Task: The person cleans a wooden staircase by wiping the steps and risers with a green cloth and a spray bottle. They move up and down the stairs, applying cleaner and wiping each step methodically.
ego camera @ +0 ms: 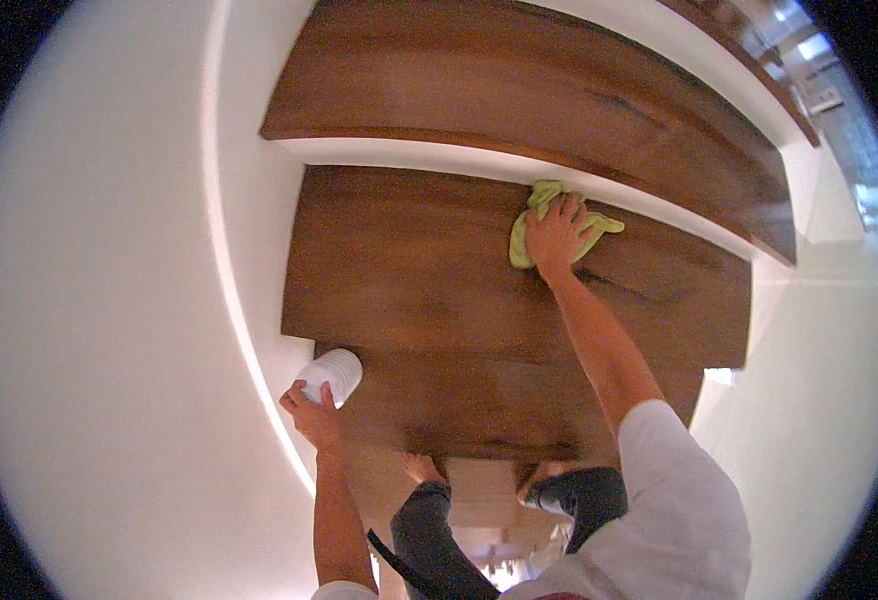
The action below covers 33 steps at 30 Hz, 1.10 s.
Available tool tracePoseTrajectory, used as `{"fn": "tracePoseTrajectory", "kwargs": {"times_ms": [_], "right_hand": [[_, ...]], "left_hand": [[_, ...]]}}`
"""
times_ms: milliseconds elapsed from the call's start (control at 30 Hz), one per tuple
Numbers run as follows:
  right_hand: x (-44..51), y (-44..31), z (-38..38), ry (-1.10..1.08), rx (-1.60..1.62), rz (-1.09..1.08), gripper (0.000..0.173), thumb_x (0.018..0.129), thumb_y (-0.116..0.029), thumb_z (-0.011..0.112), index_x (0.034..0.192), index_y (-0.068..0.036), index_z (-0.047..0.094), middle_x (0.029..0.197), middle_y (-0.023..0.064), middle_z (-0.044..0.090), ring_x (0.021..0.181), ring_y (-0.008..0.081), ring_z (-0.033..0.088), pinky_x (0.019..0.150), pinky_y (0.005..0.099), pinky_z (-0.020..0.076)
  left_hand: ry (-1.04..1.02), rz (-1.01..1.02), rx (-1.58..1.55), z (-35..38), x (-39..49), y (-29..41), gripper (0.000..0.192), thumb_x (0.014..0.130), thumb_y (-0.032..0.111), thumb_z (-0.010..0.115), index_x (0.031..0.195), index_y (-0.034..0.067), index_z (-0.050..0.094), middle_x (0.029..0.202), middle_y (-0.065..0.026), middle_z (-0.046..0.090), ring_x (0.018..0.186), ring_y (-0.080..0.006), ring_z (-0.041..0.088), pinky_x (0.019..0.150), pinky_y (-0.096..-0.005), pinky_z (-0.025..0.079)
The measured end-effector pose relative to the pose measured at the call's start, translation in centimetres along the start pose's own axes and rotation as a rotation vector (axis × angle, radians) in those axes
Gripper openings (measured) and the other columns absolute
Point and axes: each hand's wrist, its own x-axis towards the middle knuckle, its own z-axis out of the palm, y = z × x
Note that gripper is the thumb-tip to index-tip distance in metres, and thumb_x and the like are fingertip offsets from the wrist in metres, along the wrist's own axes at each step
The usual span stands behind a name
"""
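Under my right hand [561,232], a crumpled yellow-green cloth [521,244] lies pressed on a dark brown wooden stair tread [409,247], close to the white riser [424,155] behind it. My fingers are spread over the cloth. My left hand [315,412] grips a white ribbed cylindrical container [334,373], tilted at the left end of the lower tread, beside the wall. What the container holds cannot be seen.
Another wooden tread [484,75] rises above, its front edge overhanging the riser. A pale wall [123,300] runs along the left, with a bright strip of light. My bare feet [424,469] stand below on the stairs. A further tread edge is at the upper right.
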Motion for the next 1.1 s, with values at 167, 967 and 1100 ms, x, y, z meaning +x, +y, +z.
{"fn": "tracePoseTrajectory", "kwargs": {"times_ms": [167, 967, 1100], "right_hand": [[-4.4, -11.5, -2.2, -0.167, 0.171, -0.828, 0.063, 0.079, -0.042, 0.050, 0.130, -0.007, 0.036, 0.137, 0.0108, 0.031, 0.125, 0.0313, 0.030, 0.102, 0.0552, 0.0177], [1.2, -17.3, 0.7, 0.357, 0.200, -0.927, 0.020, 0.073, -0.019, 0.052, 0.078, -0.004, 0.064, 0.081, 0.0154, 0.062, 0.078, 0.0303, 0.058, 0.074, 0.0466, 0.0425], [3.3, -0.1, 2.0, 0.249, 0.021, -0.554, 0.020, 0.073, -0.017, 0.053, 0.088, -0.009, 0.063, 0.094, 0.0083, 0.060, 0.092, 0.0278, 0.054, 0.079, 0.0468, 0.0395]], "left_hand": [[-0.014, -0.062, 0.061, -0.1, 0.1, -0.3, 0.042, 0.071, 0.022, 0.069, 0.103, 0.009, 0.045, 0.106, -0.0140, 0.043, 0.094, -0.0353, 0.052, 0.076, -0.0453, 0.047], [0.568, 0.089, -0.220, 3.3, -1.4, -0.2, 0.042, 0.063, 0.004, 0.071, 0.103, 0.008, 0.057, 0.101, -0.0122, 0.055, 0.093, -0.0294, 0.056, 0.077, -0.0402, 0.049], [0.569, 0.070, -0.266, 3.4, -1.5, -0.5, 0.042, 0.062, 0.003, 0.072, 0.102, 0.008, 0.058, 0.102, -0.0125, 0.054, 0.094, -0.0298, 0.055, 0.077, -0.0398, 0.049]]}}
